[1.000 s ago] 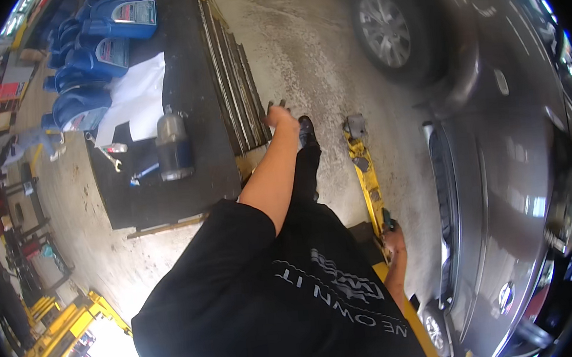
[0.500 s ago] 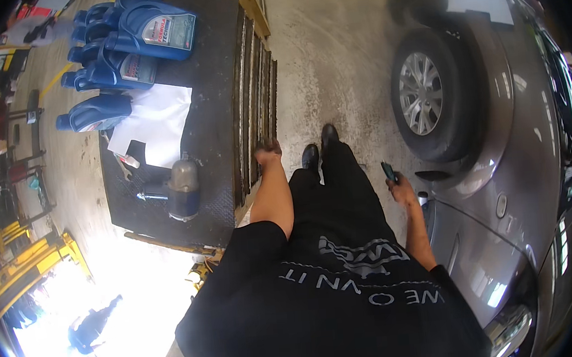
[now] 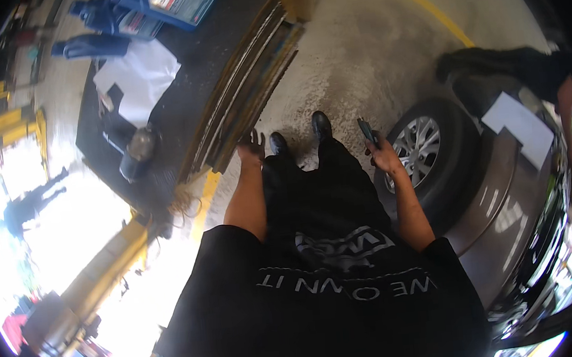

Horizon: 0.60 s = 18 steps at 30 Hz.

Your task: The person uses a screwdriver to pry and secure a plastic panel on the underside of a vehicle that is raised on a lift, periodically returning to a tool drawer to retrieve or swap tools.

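The floor [image 3: 370, 55] under your feet is rough, matt concrete with a speckled, worn finish and a painted yellow line. Your shoes [image 3: 321, 125] show a smooth black sheen, probably leather. Your shirt [image 3: 324, 297] is matt black cloth. The small device [image 3: 366, 130] in your right hand [image 3: 385, 156] has a dark, smooth casing, apparently plastic, though blur limits detail. The car [image 3: 508, 227] beside you has glossy, reflective painted metal; its tyre [image 3: 460, 149] is matt black rubber around a bright metal wheel [image 3: 421, 150]. The bottles [image 3: 109, 24] on the dark matt surface [image 3: 184, 99] are glossy blue plastic, beside white paper sheets [image 3: 137, 76].
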Tool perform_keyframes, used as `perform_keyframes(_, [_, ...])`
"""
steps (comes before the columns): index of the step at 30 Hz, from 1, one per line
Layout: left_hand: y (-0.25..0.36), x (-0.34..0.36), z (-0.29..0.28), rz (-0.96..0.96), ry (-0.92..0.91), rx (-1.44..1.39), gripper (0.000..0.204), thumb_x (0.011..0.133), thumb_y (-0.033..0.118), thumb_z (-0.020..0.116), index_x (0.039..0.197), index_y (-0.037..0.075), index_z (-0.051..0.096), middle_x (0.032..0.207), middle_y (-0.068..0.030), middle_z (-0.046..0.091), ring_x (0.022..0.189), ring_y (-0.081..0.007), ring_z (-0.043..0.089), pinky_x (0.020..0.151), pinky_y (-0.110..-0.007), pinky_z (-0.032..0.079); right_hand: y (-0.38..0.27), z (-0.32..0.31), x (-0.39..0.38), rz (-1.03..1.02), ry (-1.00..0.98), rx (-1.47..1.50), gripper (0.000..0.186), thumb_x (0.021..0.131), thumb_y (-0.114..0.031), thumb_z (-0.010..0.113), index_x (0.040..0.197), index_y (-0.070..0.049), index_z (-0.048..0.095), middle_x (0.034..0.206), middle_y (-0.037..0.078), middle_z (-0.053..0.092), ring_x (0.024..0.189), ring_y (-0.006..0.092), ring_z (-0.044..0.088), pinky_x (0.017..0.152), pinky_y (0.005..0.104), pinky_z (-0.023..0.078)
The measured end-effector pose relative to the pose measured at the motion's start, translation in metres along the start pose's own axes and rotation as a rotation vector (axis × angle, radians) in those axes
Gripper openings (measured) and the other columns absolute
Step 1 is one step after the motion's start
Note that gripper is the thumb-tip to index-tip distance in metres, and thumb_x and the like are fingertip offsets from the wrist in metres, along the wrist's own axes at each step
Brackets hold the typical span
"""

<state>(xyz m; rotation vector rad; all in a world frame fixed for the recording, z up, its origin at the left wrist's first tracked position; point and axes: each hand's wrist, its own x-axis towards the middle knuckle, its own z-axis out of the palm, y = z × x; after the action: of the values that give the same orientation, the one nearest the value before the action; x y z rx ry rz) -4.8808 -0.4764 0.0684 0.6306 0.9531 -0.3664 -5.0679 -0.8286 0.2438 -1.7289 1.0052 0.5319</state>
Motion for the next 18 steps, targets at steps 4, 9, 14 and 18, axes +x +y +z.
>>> perform_keyframes(4, [-0.010, -0.102, 0.031, -0.316, 0.038, 0.804, 0.045, 0.100, 0.037, 0.041, 0.134, 0.008, 0.048, 0.117, -0.0153, 0.062, 0.097, -0.0298, 0.066, 0.088, -0.051, 0.050, -0.016, -0.017, 0.038, -0.208, 0.005, -0.170, 0.043, 0.097, -0.034, 0.052, 0.121, 0.001, 0.055, 0.086, 0.022, 0.066, 0.078, 0.0340, 0.067, 0.073, 0.0415, 0.050])
perform_keyframes(9, [-0.022, -0.171, 0.041, 0.402, -0.121, 1.324, 0.046, 0.094, 0.031, 0.055, 0.131, 0.003, 0.050, 0.111, -0.0229, 0.064, 0.095, -0.0350, 0.067, 0.081, -0.047, 0.054, -0.064, -0.026, 0.062, -0.433, -0.041, -0.367, 0.033, 0.096, -0.025, 0.053, 0.119, -0.002, 0.057, 0.101, 0.027, 0.063, 0.095, 0.0436, 0.060, 0.085, 0.0476, 0.046])
perform_keyframes(14, [-0.039, -0.178, -0.006, 0.487, 0.083, 1.872, 0.048, 0.091, 0.034, 0.056, 0.126, 0.003, 0.052, 0.103, -0.0282, 0.064, 0.097, -0.0427, 0.063, 0.084, -0.051, 0.051, -0.116, -0.014, 0.080, -0.920, -0.083, -0.733, 0.035, 0.088, -0.018, 0.063, 0.121, -0.009, 0.059, 0.111, 0.022, 0.060, 0.105, 0.0437, 0.055, 0.089, 0.0485, 0.047])
perform_keyframes(18, [-0.058, -0.185, -0.022, 0.348, 0.050, 1.965, 0.045, 0.089, 0.036, 0.057, 0.118, 0.002, 0.055, 0.105, -0.0279, 0.064, 0.100, -0.0457, 0.061, 0.086, -0.054, 0.049, -0.122, 0.019, 0.124, -1.121, -0.269, -0.951, 0.038, 0.086, -0.019, 0.063, 0.123, -0.011, 0.059, 0.116, 0.021, 0.059, 0.110, 0.0415, 0.053, 0.094, 0.0471, 0.046])
